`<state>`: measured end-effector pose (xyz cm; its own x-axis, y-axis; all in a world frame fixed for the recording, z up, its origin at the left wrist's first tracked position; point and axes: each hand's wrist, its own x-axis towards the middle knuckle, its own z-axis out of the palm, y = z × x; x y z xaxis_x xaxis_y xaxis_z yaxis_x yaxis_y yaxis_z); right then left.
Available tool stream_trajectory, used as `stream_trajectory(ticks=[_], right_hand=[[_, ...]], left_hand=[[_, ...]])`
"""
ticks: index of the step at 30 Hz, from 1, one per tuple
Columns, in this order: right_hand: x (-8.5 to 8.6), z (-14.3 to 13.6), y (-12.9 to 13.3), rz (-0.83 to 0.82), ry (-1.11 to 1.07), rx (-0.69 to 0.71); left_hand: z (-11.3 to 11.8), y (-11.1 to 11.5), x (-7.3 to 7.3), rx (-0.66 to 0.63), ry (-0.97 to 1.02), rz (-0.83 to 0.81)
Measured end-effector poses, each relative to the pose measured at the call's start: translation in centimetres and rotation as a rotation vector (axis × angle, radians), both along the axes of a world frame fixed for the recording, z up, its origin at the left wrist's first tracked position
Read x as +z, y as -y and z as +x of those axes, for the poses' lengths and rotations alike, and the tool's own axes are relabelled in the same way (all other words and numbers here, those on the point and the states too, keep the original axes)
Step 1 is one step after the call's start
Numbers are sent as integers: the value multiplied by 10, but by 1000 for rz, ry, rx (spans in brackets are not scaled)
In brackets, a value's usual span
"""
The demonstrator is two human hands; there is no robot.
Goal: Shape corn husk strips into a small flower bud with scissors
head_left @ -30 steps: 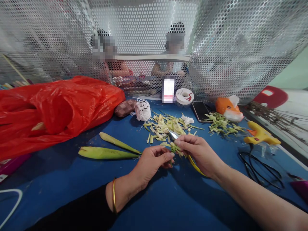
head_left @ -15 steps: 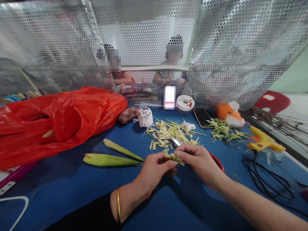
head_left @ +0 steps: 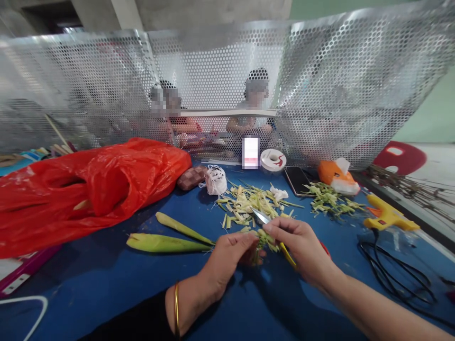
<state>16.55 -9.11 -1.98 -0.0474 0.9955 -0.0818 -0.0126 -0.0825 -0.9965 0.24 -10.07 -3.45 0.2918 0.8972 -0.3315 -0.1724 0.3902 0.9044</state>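
Between the fingers of my left hand point(head_left: 231, 253) is a small bundle of green husk strips point(head_left: 263, 242), its loose ends spreading below. The thumb and index finger of my right hand point(head_left: 296, 239) pinch at the bundle's upper right side. Scissors point(head_left: 262, 218) lie behind and under my right hand; a blade and parts of their yellow and red handles show. Two long green husk leaves point(head_left: 167, 243) lie left of my left hand. Beyond both hands is a heap of cut yellow-green husk pieces point(head_left: 245, 201).
A red plastic bag point(head_left: 142, 166) covers the left. Along the back are a brown checkered pouch point(head_left: 192, 178), white string point(head_left: 216, 180), a ribbon spool point(head_left: 273, 161), a phone point(head_left: 297, 181) and a tissue pack point(head_left: 337, 176). A yellow glue gun point(head_left: 391, 213) with black cable lies right.
The view has tilted up slightly. The husk bundle is now spread more openly between my hands, and my right hand has shifted a little right. More of the scissors' yellow handle shows.
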Motion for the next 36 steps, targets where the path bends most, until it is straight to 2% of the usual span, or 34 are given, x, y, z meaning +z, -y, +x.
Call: stream_trajectory(ticks=[3, 8, 11, 19, 28, 32, 36], right_hand=[[3, 1, -2, -29, -57, -42], [2, 2, -2, -58, -94, -46], [1, 2, -3, -45, -93, -56], [8, 9, -9, -70, -127, 27], [6, 16, -12, 51, -132, 146], [10, 17, -9, 94, -161, 179], [13, 16, -6, 100, -126, 188]], left_hand=[[-1, -1, -1, 30, 17, -40], [-1, -1, 0, -52, -19, 26], [0, 0, 1, -33, -26, 33], [0, 0, 1, -2, 53, -11], [-6, 2, -7, -190, 370, -149], [-7, 3, -8, -250, 388, -135], [-5, 5, -3, -161, 294, -35]])
